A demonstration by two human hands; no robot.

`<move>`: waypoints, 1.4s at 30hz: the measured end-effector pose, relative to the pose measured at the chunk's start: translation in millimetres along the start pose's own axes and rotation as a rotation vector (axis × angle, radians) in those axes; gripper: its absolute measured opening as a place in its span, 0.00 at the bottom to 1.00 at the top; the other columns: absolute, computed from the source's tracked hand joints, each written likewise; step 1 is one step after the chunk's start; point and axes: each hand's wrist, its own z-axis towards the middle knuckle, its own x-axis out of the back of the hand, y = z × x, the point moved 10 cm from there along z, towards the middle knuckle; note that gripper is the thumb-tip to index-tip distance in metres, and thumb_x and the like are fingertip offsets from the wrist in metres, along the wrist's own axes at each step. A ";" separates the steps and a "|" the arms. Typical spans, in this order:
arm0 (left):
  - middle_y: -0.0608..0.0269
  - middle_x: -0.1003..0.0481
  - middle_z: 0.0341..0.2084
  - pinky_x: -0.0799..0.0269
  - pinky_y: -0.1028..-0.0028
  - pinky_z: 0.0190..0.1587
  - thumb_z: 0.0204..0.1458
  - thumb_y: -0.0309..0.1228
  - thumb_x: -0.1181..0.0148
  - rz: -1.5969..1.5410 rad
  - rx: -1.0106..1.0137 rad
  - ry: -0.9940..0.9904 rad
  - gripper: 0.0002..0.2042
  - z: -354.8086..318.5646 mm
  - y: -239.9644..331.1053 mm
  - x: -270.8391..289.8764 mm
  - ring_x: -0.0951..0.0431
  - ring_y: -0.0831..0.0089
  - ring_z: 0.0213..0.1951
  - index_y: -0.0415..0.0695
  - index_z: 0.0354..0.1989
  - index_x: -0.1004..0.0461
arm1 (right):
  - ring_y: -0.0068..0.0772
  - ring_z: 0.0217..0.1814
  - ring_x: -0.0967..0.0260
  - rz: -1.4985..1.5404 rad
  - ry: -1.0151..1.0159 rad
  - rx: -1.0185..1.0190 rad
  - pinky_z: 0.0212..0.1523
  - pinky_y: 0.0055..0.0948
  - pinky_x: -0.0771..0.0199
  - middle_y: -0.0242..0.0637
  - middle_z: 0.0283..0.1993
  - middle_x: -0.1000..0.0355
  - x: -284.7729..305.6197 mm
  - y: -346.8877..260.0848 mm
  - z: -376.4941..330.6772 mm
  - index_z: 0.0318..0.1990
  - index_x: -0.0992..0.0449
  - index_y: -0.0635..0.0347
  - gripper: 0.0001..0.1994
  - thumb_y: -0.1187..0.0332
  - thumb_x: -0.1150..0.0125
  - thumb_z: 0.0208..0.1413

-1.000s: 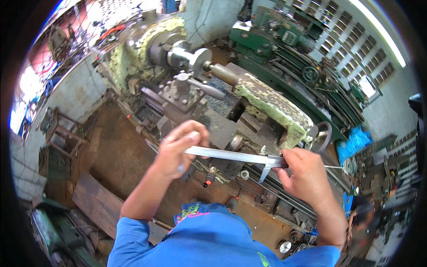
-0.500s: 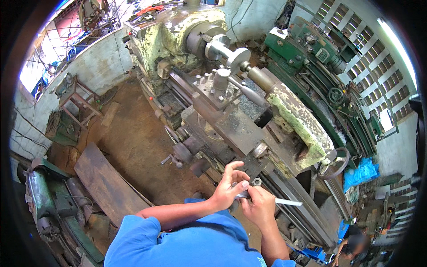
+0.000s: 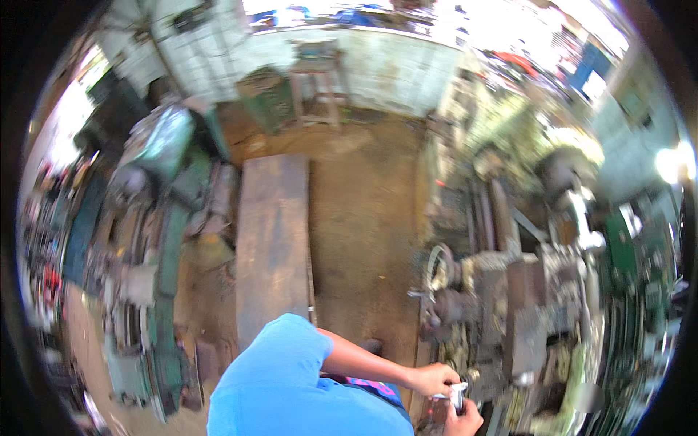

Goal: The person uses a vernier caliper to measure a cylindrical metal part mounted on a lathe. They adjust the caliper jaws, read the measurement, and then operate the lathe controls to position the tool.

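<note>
Low in the view, my left hand (image 3: 434, 378) and my right hand (image 3: 464, 420) are close together in front of me. Between them is a small silvery metal caliper (image 3: 457, 395), blurred by motion. Both hands have their fingers closed on it, the left from the far side and the right from the near side. Much of the tool is covered by my fingers. Just right of the hands stands a metal lathe (image 3: 525, 320), with a shiny turned workpiece (image 3: 582, 218) in its chuck (image 3: 566, 173).
A long brown board (image 3: 273, 240) lies left of the bare floor (image 3: 363, 232). Farther left is a green machine (image 3: 163, 149). By the back wall are a small stool (image 3: 316, 80) and a green box (image 3: 266, 100). Another green machine (image 3: 632, 247) stands far right.
My view has swung left, so the lathe now sits at the right. My left hand's raised fingers have closed in on the caliper. The caliper's long bar no longer shows.
</note>
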 end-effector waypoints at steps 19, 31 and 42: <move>0.62 0.24 0.19 0.30 0.71 0.21 0.56 0.33 0.39 -0.105 -0.044 0.709 0.09 -89.3 -21.9 102.9 0.24 0.76 0.20 0.38 0.33 0.23 | 0.39 0.28 0.25 0.023 -0.192 0.577 0.34 0.36 0.24 0.46 0.29 0.22 -48.7 -86.8 22.9 0.40 0.19 0.62 0.08 0.70 0.32 0.53; 0.60 0.25 0.27 0.27 0.71 0.22 0.53 0.28 0.40 -0.131 0.243 0.499 0.13 -51.7 -50.1 -16.0 0.23 0.74 0.25 0.41 0.45 0.32 | 0.48 0.25 0.29 0.149 -0.293 0.409 0.32 0.41 0.27 0.53 0.27 0.24 -37.5 5.7 -13.8 0.40 0.20 0.63 0.12 0.62 0.33 0.57; 0.60 0.24 0.28 0.25 0.70 0.23 0.58 0.29 0.41 -0.087 0.193 0.533 0.13 -44.9 -59.7 -42.6 0.22 0.72 0.25 0.41 0.48 0.34 | 0.57 0.28 0.32 0.147 -0.389 0.405 0.32 0.42 0.29 0.57 0.28 0.27 -35.8 32.9 -22.3 0.36 0.22 0.66 0.17 0.57 0.35 0.58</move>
